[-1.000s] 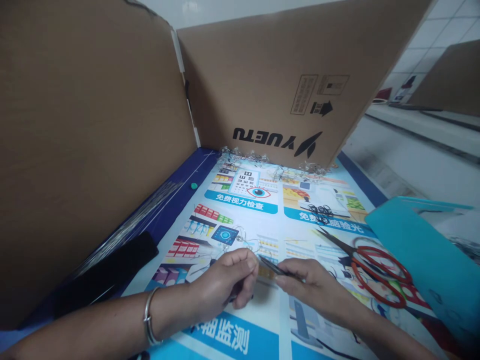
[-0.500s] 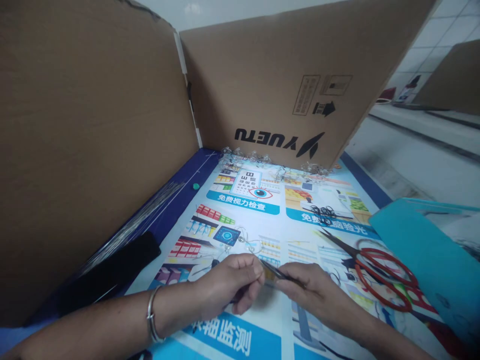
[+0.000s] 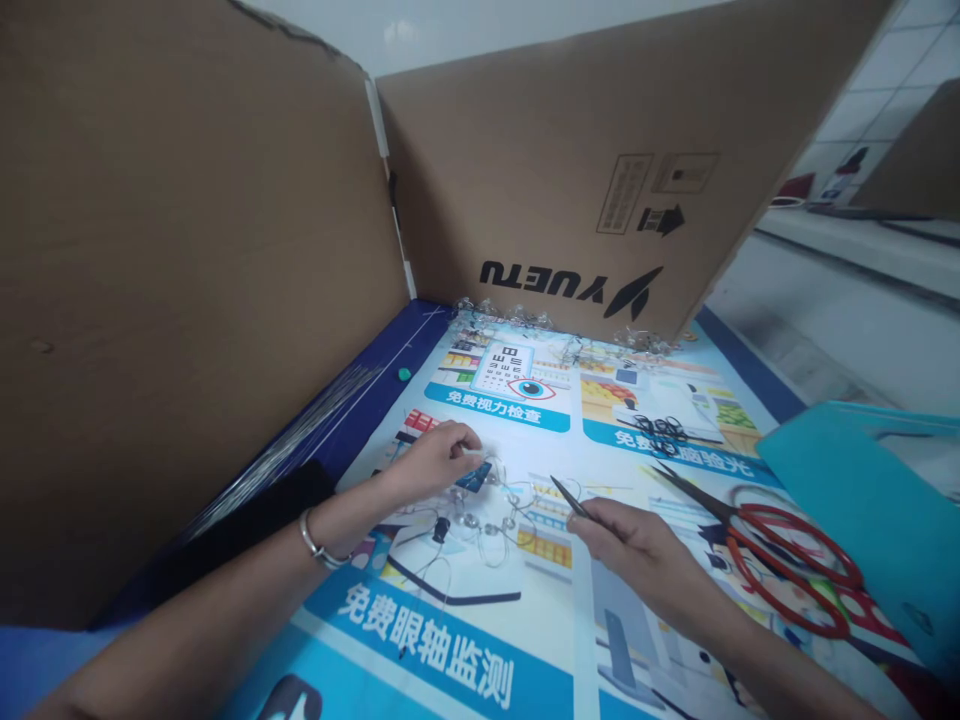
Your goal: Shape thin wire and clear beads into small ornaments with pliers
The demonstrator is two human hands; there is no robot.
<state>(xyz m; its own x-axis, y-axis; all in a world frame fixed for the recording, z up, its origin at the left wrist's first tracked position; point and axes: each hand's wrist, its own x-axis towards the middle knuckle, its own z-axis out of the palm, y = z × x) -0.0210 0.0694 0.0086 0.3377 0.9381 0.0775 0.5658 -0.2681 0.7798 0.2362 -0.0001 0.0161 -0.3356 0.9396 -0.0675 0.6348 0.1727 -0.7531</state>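
At the far left, a bundle of thin wires (image 3: 296, 450) lies along the foot of the cardboard, with a black pad (image 3: 259, 515) nearer the person. The left hand (image 3: 439, 460) is over the printed sheet (image 3: 540, 445), its thumb and fingertips drawn close together; whether they pinch a wire, I cannot tell. Just beside and below it, the string of clear beads on wire (image 3: 491, 529) lies loosely curled on the sheet, between the two hands. It looks very light, the wire springy and easily bent, the beads smooth, perhaps slippery and a little fragile. A bare stretch of wire next to a bead seems the best place to take hold, with a light pinch. Right of it, apart from the beads, a slim pointed tool (image 3: 568, 495) sits gripped between thumb and fingers of the right hand (image 3: 626, 535), its tip aimed up and to the left. Farther right lie black rings (image 3: 664, 430), red-handled scissors (image 3: 724, 508) and a blue box (image 3: 832, 470).
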